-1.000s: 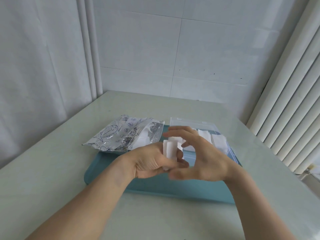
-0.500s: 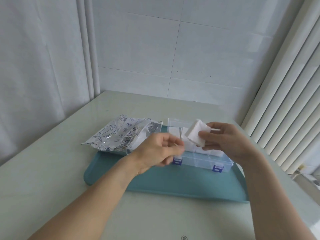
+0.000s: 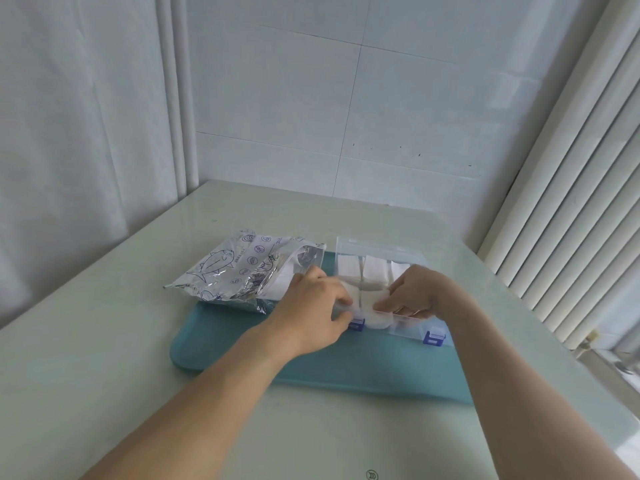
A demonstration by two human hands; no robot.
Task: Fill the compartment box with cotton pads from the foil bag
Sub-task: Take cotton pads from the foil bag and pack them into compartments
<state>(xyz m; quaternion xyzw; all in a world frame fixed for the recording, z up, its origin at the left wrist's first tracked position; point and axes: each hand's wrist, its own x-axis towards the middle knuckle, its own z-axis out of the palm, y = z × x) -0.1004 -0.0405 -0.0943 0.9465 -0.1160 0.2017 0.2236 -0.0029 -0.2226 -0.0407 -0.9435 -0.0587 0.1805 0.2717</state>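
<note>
A clear compartment box [image 3: 408, 323] with blue latches stands open on a teal tray [image 3: 346, 372]. White cotton pads [image 3: 375, 268] fill its back compartments. My right hand [image 3: 417, 292] pinches a stack of pads [image 3: 372, 296] down in a front compartment. My left hand [image 3: 317, 303] grips the box's front left edge, thumb on the front wall. The silver foil bag [image 3: 235, 271] with a blue fish drawing lies open to the left of the box, white pads showing in its mouth.
The tray lies on a pale green table [image 3: 104, 375] in a corner. A white curtain [image 3: 69, 150] hangs on the left, a tiled wall stands behind, and vertical blinds [image 3: 571, 202] run along the right edge.
My right hand has lowered the stack of pads from above the box into a front compartment. My left hand has moved right onto the box's front edge.
</note>
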